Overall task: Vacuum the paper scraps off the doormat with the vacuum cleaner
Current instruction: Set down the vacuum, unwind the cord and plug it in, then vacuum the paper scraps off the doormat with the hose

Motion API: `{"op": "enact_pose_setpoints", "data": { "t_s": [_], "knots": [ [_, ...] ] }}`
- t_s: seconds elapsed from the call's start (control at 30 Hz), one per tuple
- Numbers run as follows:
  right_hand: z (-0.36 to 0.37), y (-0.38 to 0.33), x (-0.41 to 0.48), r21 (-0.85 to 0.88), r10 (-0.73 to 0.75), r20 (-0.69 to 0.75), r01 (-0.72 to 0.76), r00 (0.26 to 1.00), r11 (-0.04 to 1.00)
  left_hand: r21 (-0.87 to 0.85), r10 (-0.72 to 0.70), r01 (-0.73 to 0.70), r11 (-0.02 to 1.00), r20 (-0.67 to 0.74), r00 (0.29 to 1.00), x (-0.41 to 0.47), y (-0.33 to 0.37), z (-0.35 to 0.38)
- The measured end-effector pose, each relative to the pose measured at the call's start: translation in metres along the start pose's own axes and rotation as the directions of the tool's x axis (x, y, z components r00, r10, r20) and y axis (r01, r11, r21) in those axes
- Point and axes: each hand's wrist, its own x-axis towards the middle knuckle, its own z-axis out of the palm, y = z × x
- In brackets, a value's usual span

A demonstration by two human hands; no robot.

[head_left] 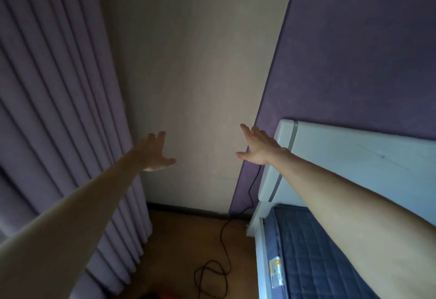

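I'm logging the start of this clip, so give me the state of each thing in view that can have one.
left hand: open, fingers spread, holding nothing
right hand: open, fingers spread, holding nothing
curtain: drawn shut, hanging in folds to the floor
black cord: loose, partly coiled on the floor
mattress: bare, no sheet
vacuum cleaner, doormat, paper scraps: not in view

A black cable [213,272] lies coiled on the brown floor [179,247].
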Motion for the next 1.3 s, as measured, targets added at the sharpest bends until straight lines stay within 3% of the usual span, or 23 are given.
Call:
{"op": "enact_pose_setpoints", "data": {
  "t_s": [0.43, 0.67, 0.97, 1.1, 1.17, 1.3],
  "knots": [
    [0.125, -0.018, -0.069, 0.09, -0.124, 0.109, 0.115, 0.986, 0.989, 0.073, -0.127, 0.118, 0.99, 0.144, 0.981, -0.111, -0.017, 0.076],
    [0.243, -0.031, -0.11, 0.125, -0.108, 0.302, 0.073, 0.947, 0.99, 0.071, -0.172, 0.159, 0.985, 0.272, 0.947, -0.141, -0.045, 0.158],
    [0.427, -0.051, -0.145, 0.205, -0.018, 0.556, -0.117, 0.831, 0.972, 0.082, -0.138, 0.113, 0.99, 0.449, 0.883, -0.159, -0.106, 0.296],
    [0.472, -0.057, -0.168, 0.159, 0.0, 0.553, -0.105, 0.833, 0.982, 0.108, -0.062, 0.015, 0.994, 0.449, 0.891, -0.167, -0.12, 0.345],
    [0.569, -0.078, -0.176, 0.191, -0.059, 0.631, -0.081, 0.773, 0.978, 0.083, -0.062, 0.022, 0.996, 0.516, 0.854, -0.174, -0.151, 0.436],
    [0.631, -0.087, -0.208, 0.181, -0.074, 0.653, -0.06, 0.754, 0.982, 0.069, -0.013, -0.036, 0.997, 0.601, 0.799, -0.205, -0.148, 0.513]
  ]
}}
